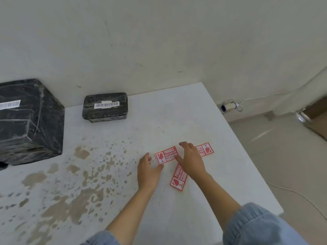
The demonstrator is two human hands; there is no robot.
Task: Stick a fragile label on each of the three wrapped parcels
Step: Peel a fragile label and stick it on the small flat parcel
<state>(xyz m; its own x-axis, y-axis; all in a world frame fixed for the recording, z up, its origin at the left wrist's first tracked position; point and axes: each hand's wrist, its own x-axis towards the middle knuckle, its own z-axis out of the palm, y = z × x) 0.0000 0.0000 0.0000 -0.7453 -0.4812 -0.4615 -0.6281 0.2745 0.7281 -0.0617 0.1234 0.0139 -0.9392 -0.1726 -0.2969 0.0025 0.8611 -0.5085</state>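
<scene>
Head view: on the white counter (177,112), near its right edge, lie red fragile stickers. The left hand (148,172) has a loose, wide grip – fingers relaxed, thumb touching the lower left corner of the first label (165,155). The right hand (192,160) also has a wide grip, fingers spread, thumb on that label's right end, and it covers part of the second label (208,149). The third label (178,180) lies tilted just below, its upper end under the right wrist. Well apart from them stand black wrapped boxes – a big parcel (31,121) at the left, a small parcel (105,106) by the wall (159,41)
</scene>
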